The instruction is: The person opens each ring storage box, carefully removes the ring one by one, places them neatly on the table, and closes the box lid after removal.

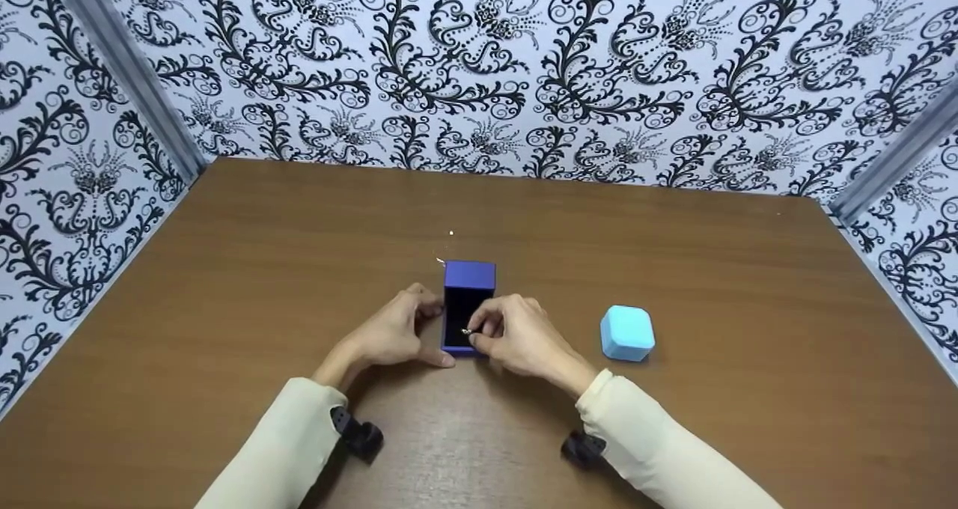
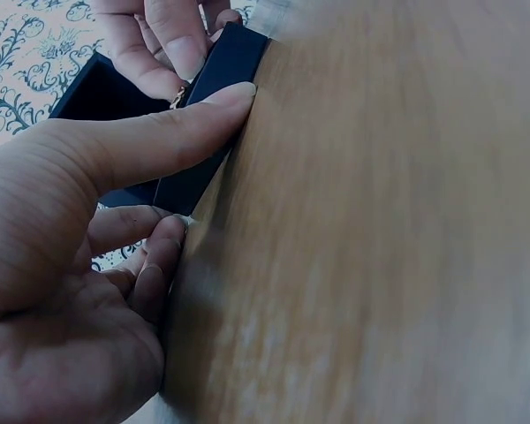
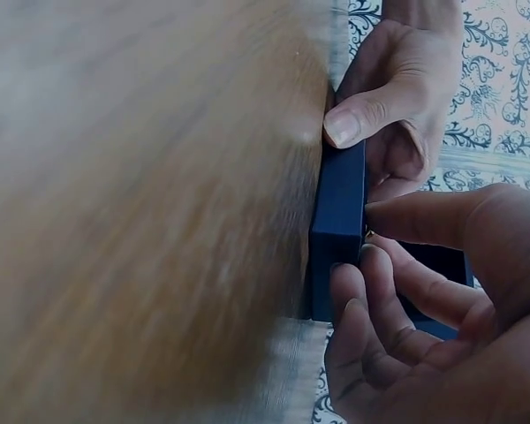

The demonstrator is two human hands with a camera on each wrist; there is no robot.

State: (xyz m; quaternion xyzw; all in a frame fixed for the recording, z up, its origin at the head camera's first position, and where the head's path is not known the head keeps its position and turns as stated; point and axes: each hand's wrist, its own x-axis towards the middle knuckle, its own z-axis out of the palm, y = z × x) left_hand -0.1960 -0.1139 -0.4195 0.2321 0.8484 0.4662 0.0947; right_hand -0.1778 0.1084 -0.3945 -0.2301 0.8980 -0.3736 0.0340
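A blue jewelry box (image 1: 469,275) with a black lining stands on the table with its lid raised. My left hand (image 1: 391,331) grips its base, the thumb across the front edge and the fingers at the left side. Over the black inside, my right hand (image 1: 516,337) pinches a small shiny gold piece of jewelry (image 2: 178,96) between thumb and fingertips. Its exact kind is too small to tell. In the right wrist view, other fingers of that hand touch the side of the box (image 3: 338,199).
To the right of the box sits a light-blue rounded cube-shaped case (image 1: 627,333). Behind the box lie a small silvery bit (image 1: 440,261) and a tiny white speck (image 1: 451,233) on the brown table (image 1: 299,217). Patterned walls (image 1: 479,67) enclose the back and sides.
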